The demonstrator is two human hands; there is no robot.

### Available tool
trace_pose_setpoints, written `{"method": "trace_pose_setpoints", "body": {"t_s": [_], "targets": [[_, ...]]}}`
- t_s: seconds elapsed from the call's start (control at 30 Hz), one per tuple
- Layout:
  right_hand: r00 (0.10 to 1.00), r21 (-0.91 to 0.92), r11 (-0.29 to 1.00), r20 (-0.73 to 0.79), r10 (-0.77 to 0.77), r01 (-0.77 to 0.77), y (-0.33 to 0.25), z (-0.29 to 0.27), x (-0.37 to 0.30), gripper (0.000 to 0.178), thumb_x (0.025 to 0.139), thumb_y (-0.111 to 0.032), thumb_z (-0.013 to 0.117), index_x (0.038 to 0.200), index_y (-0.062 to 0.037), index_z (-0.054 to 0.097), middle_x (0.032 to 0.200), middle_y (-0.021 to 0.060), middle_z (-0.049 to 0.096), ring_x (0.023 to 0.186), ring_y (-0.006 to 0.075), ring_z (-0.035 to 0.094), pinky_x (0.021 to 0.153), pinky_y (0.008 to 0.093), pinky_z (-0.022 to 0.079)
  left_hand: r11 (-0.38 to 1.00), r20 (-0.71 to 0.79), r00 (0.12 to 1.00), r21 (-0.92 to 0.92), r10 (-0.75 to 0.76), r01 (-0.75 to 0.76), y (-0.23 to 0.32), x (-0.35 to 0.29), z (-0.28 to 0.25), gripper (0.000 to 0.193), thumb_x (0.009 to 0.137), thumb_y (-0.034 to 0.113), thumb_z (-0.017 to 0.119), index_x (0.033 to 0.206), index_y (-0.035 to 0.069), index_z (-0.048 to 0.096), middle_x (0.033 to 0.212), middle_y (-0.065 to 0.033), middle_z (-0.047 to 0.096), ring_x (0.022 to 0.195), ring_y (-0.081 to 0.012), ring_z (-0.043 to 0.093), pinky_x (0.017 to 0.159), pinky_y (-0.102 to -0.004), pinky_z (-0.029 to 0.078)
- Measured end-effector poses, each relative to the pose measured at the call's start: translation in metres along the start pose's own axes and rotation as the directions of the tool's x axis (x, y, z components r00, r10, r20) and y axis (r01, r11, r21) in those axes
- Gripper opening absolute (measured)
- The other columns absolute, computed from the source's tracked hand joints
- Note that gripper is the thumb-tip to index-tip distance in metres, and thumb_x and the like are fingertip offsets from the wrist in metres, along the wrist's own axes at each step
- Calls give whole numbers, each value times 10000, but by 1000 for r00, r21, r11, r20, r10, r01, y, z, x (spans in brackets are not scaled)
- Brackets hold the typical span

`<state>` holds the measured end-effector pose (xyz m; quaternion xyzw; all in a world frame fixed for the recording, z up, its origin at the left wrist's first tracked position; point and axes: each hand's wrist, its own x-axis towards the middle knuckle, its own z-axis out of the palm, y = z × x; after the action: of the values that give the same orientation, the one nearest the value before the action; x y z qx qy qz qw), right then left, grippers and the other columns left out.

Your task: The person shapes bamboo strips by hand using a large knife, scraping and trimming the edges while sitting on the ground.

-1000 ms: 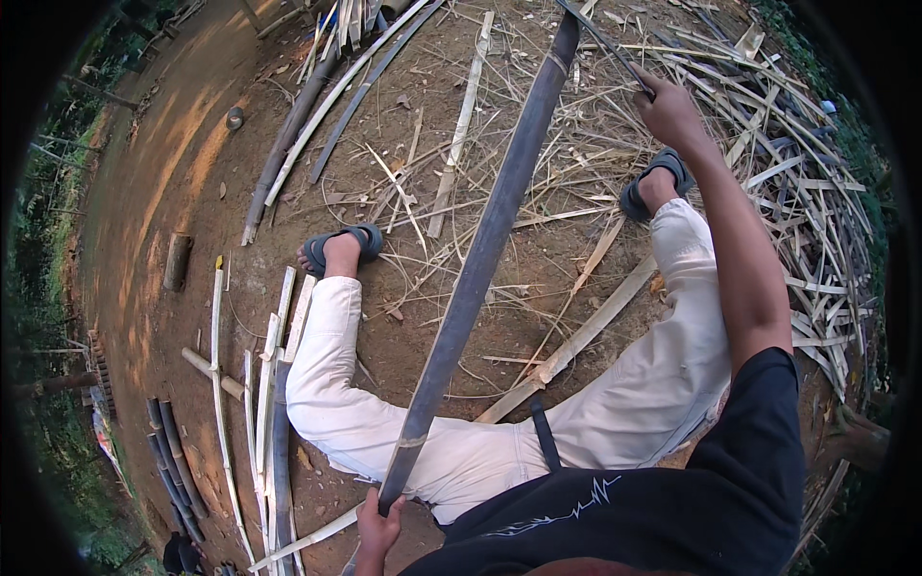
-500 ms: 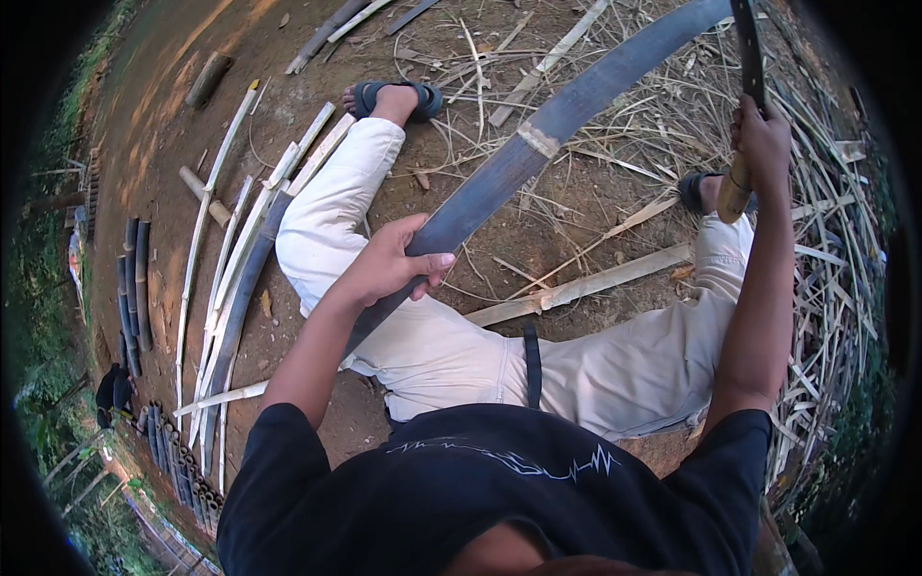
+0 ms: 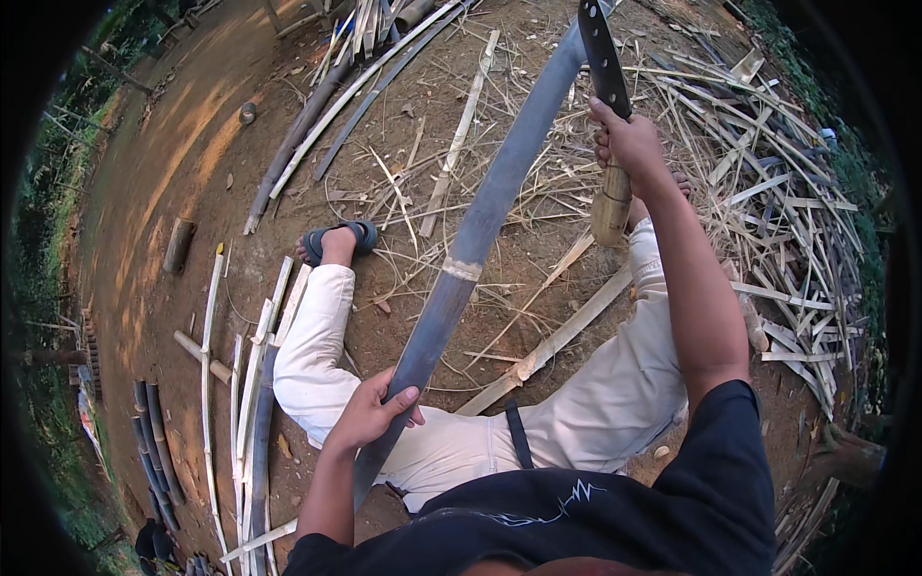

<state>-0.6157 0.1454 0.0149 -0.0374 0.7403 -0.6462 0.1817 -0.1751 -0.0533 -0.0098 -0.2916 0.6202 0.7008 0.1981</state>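
A long dark bamboo piece (image 3: 495, 202) with a pale node ring slants away from my lap toward the top of the view. My left hand (image 3: 373, 413) is wrapped round its near part, thumb on top. In my right hand (image 3: 631, 146) is a machete (image 3: 605, 58), gripped by its thick wooden handle; the dark blade has a row of holes. That blade points up beside the bamboo's far end and overlaps its edge in view. Whether they touch I cannot tell, and the blade's tip is cut off by the upper rim.
My legs in pale trousers (image 3: 312, 331) spread on either side. A pale split strip (image 3: 547, 350) lies between them. Shavings (image 3: 547, 206) litter the ground ahead, with a heap of split strips (image 3: 778, 206) at right. More bamboo lengths (image 3: 254, 413) lie at left, near a short log (image 3: 179, 245).
My view has shifted, showing more ground ahead. My right hand has come inward to the left with the machete, and the bamboo points more steeply away from me. Both grips are kept.
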Motion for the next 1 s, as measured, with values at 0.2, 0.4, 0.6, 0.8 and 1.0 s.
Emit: {"method": "trace_pose_setpoints", "body": {"t_s": [0.2,0.4,0.6,0.8,1.0], "targets": [[999,57,997,18,-50,49,2,13,14,356,888,-328,760,872,-9,603,715,33,565,575,99,553,490,289,480,997,-114,990,-24,-82,79,0,24,13,307,970,277,674,1080,13,562,726,-75,646,595,-166,669,546,-292,557],[989,-99,995,145,34,-20,35,28,16,307,878,-328,771,873,-74,599,684,-43,514,561,56,500,519,254,451,889,-421,895,453,145,69,1,54,30,354,871,305,789,902,-4,618,622,-32,604,475,-105,590,442,-271,473],[989,-134,991,147,26,-6,29,48,2,311,868,-326,784,871,-75,602,681,-38,500,563,64,498,517,254,434,921,-357,923,389,142,8,37,81,22,464,872,372,776,1053,-29,627,712,-56,633,457,-111,590,411,-283,471],[985,7,995,145,-95,94,44,56,23,349,889,-346,764,878,-32,612,684,-27,516,573,70,510,517,257,443,990,-90,994,132,54,-42,79,124,7,566,884,433,750,1165,-25,573,635,-16,562,418,-84,559,371,-233,473],[993,48,994,-62,-99,102,34,79,5,225,800,-159,803,866,-3,655,704,58,631,546,147,572,520,304,476,995,50,997,77,-64,60,79,138,-4,655,873,517,727,1176,-28,527,615,-6,525,421,-80,576,388,-229,522]]}}
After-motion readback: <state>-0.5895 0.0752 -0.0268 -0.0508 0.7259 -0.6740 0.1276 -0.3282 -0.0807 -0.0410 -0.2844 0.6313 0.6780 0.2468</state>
